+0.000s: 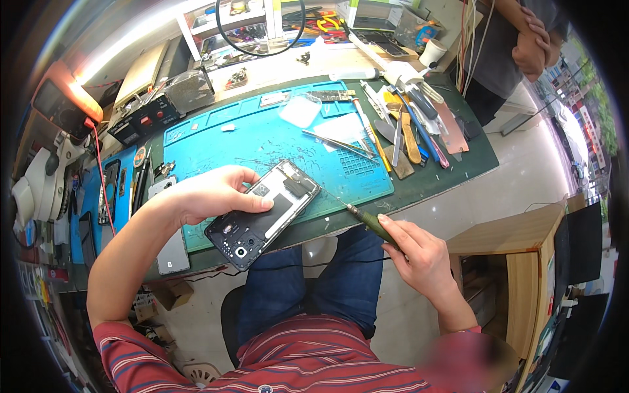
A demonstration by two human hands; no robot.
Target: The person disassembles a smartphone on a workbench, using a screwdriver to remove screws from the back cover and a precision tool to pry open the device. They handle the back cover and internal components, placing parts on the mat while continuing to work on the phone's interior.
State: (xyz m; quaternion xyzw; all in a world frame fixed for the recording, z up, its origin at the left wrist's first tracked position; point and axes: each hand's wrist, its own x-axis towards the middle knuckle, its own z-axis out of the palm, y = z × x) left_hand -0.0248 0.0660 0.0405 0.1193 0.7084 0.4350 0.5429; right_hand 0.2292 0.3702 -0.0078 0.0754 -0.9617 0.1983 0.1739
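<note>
Opened phone (268, 224) overhangs blue mat (216, 149) and green bench (473, 157) above pale floor (429, 209).

The phone (262, 217) looks matt plastic, the mat (252, 141) scuffed and rubbery, the floor (426, 208) glossy, the cabinet (504, 232) smooth wood.

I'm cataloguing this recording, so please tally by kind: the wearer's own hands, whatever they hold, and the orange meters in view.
Own hands: 2, left hand and right hand
Phones held: 1, the opened phone
Tools held: 1, the green-handled tool
Orange meters: 1, the orange meter
Total: 5
</note>
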